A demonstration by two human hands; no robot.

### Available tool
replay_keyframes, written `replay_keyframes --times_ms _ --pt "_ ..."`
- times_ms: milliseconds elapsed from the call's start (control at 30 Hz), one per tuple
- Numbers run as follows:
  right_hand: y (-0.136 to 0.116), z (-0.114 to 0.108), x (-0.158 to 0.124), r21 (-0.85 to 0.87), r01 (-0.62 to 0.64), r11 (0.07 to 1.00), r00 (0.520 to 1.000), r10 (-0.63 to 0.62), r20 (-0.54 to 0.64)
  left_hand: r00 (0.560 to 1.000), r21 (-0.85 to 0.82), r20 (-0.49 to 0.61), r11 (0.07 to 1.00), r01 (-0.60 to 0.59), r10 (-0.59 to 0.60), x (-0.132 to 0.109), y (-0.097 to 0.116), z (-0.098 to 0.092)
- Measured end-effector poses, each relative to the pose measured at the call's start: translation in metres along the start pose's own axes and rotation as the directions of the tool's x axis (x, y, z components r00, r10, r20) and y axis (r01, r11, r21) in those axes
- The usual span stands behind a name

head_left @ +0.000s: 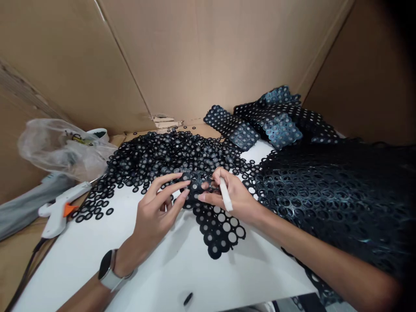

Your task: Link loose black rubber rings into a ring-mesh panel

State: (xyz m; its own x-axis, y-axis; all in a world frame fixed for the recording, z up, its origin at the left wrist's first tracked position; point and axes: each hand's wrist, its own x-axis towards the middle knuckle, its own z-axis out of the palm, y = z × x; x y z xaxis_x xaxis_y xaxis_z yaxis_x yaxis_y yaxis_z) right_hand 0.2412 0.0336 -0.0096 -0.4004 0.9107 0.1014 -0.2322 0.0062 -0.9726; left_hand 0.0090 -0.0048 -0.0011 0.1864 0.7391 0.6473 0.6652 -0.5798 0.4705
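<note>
Pinching the left edge of a black ring panel (209, 221) between thumb and fingertips, the left hand (154, 206) wears a smartwatch (109, 266) with a pale band at the wrist. The right hand (238, 195) has a white stick (225, 193) tucked in its grasp, slanting down across the palm side, while its thumb and fingers also meet the panel's right side. Between the two hands, over the white tabletop (162, 271), the panel extends toward the wearer, its rings joined in rows. A small black oval piece (188, 298) lies near the tabletop's front edge.

Just beyond the fingers spreads a pile of loose black rings (159, 154). Left of it are a white glue gun (58, 214) with an orange trigger, a clear plastic bag (61, 149) and a gray cloth (29, 208). Behind on the right, folded ring sheets (276, 115) sit against the cardboard wall (221, 56); nearer, a large dark heap of linked rings (338, 195) fills the right side.
</note>
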Motion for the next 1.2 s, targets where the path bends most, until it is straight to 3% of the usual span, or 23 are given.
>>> replay_keyframes --times_ms 333,633,967,1200 --pt "0.005 -0.008 -0.005 -0.225 0.042 0.973 0.999 -0.049 -0.024 0.998 -0.068 0.051 0.997 -0.034 0.037 -0.005 -0.002 0.008" --pt "0.003 -0.004 -0.01 -0.22 0.0 0.976 1.0 0.0 0.002 0.988 -0.037 0.154 0.999 0.003 0.002 -0.006 0.002 0.007" --pt "0.01 -0.004 -0.008 -0.201 -0.006 0.98 0.997 0.021 0.076 0.986 -0.074 0.151 0.996 -0.056 0.067 -0.005 -0.003 0.008" --pt "0.012 -0.004 -0.006 -0.14 0.022 0.99 0.999 -0.017 0.038 0.988 -0.139 0.145 0.99 -0.023 0.043 -0.006 -0.004 0.007"
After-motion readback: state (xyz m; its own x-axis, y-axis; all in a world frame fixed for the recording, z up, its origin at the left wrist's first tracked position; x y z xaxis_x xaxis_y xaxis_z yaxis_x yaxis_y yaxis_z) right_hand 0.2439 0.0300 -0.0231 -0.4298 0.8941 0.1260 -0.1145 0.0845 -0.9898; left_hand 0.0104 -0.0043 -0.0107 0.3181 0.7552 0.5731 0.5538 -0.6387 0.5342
